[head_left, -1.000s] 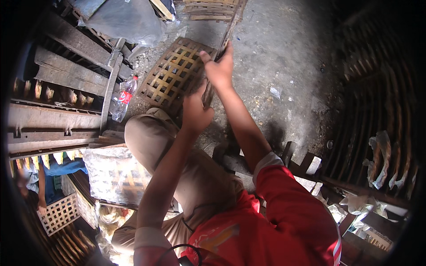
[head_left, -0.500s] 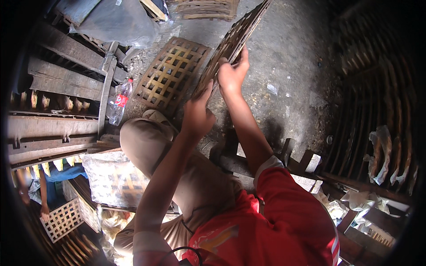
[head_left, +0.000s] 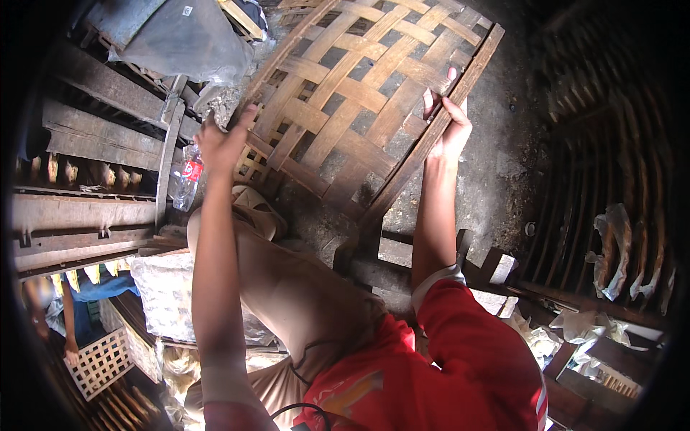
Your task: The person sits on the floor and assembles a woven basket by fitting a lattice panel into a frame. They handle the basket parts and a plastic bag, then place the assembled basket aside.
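A woven bamboo rack (head_left: 345,90) with wooden side rails is tilted up in front of me, its open lattice facing me. On its right rail, my right hand (head_left: 449,133) is closed, the thumb on the near side and fingertips showing through the weave. My left hand (head_left: 224,147) is at the lower end of the left rail, its thumb against the wood; its other fingers are curled and partly hidden. Behind the lower left corner, part of a second woven rack (head_left: 251,164) shows on the floor.
A plastic bottle (head_left: 188,179) with a red label lies beside wooden beams (head_left: 100,133) at the left. Long slatted racks (head_left: 575,187) line the right side. At the lower left, another person's hand (head_left: 72,355) touches a woven rack (head_left: 100,363). A plastic-covered bundle (head_left: 162,294) lies near my leg.
The bamboo rack has turned from nearly edge-on to facing me. My left hand has moved left to the opposite rail, and my right hand has moved right and slightly down with the other rail.
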A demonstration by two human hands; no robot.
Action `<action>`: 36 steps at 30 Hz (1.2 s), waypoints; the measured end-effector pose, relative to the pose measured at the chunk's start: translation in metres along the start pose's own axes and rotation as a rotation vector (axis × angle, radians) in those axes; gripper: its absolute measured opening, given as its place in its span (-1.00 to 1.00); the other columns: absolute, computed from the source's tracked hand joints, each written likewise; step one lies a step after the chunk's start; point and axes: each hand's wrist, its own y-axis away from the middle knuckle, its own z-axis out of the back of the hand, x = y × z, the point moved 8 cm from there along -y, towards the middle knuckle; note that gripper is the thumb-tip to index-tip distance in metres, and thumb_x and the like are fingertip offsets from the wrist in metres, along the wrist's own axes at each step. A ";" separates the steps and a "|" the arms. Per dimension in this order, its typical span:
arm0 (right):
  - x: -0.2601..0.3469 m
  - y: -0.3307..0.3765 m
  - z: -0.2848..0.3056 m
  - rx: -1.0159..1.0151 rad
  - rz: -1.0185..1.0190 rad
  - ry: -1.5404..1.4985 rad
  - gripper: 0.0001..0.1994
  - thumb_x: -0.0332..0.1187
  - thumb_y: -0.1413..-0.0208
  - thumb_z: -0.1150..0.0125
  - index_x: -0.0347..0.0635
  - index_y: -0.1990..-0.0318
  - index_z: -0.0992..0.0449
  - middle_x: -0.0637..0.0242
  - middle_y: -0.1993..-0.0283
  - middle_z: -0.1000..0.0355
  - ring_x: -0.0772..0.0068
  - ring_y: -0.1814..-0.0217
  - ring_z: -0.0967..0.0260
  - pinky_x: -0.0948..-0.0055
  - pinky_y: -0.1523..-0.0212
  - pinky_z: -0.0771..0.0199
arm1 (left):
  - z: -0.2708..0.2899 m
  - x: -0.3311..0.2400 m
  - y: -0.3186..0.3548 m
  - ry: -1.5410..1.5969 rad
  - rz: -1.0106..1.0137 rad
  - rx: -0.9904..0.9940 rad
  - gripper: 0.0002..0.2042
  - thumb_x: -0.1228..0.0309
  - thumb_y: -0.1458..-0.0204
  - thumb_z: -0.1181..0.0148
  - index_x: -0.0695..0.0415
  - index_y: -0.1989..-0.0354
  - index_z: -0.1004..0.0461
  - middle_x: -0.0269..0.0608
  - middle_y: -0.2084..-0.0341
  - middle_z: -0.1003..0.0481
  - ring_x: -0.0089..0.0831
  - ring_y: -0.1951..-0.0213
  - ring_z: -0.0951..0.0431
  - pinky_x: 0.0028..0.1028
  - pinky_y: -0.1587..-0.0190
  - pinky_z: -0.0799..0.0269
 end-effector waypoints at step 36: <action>-0.164 -0.005 0.056 -0.391 -0.391 1.311 -0.16 0.18 -0.42 0.32 -0.35 -0.55 0.28 -0.07 -0.65 0.36 -0.08 -0.69 0.44 0.06 -0.64 0.43 | -0.004 -0.070 0.062 -0.047 -0.252 0.175 -0.64 0.19 -0.13 -0.30 0.20 0.03 -0.57 0.15 0.39 -0.63 0.12 0.28 -0.66 -0.02 0.14 -0.56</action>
